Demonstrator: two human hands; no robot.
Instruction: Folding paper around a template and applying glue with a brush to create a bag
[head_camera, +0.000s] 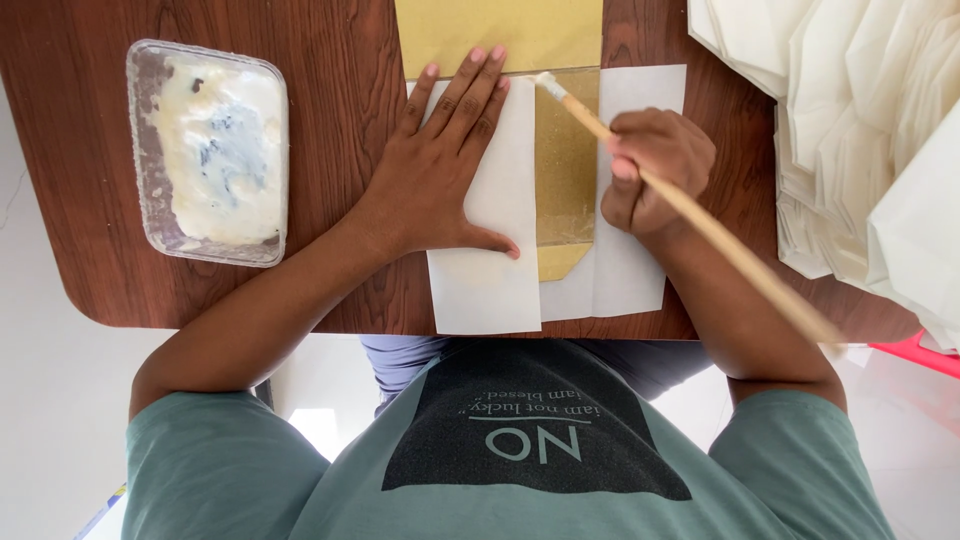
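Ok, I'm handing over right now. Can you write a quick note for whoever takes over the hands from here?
Left hand: open, pressed flat on the left white sheet.
Right hand: closed on the brush, bristles at the top of the exposed gold strip.
A second white sheet lies along the strip's right side.
Paste tray: far left on the table. Folded white paper pile: far right.
Done: strip looks glossy, probably coated.
Left: both sheets still in place; brush not yet set down.
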